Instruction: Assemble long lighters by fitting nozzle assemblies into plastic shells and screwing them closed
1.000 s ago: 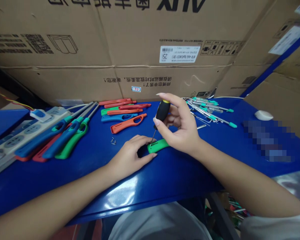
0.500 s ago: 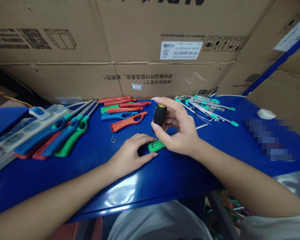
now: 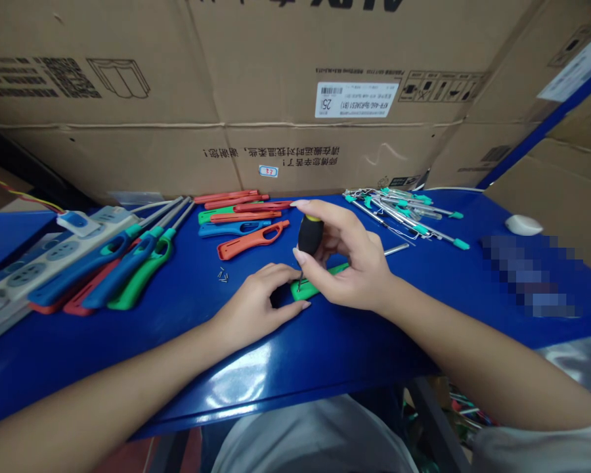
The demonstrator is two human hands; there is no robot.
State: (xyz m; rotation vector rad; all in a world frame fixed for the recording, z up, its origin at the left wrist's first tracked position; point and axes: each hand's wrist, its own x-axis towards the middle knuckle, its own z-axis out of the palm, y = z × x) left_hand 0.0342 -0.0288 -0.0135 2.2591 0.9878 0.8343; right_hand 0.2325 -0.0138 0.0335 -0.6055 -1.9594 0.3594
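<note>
Far left, had a white power strip [image 3: 55, 253] on the blue bench [image 3: 465, 282], with blue lighters [image 3: 123, 277] and a green lighter [image 3: 140, 282] fanned out beside it, red handles partly tucked under. Next along, found a bunch of loose handle shells, mostly red and orange, with an orange shell [image 3: 239, 246] nearest. Just in front of those, saw a few tiny screws [image 3: 223, 274]. Then had the left hand [image 3: 259, 295] bracing the left end of a green lighter casing [image 3: 306, 291] between thumb and fingers, mid-bench. Had a black screwdriver [image 3: 310, 235] leaning slightly, tip down at that same end, pinched by thumb and fingers of the right hand [image 3: 353, 268], forefinger over the top. Past that, spotted a silver tube [image 3: 396, 249], then a messy pile of metal rods [image 3: 418, 222] with teal ends and white wires, and a rounded white thing [image 3: 523, 225], couldn't tell what.
</note>
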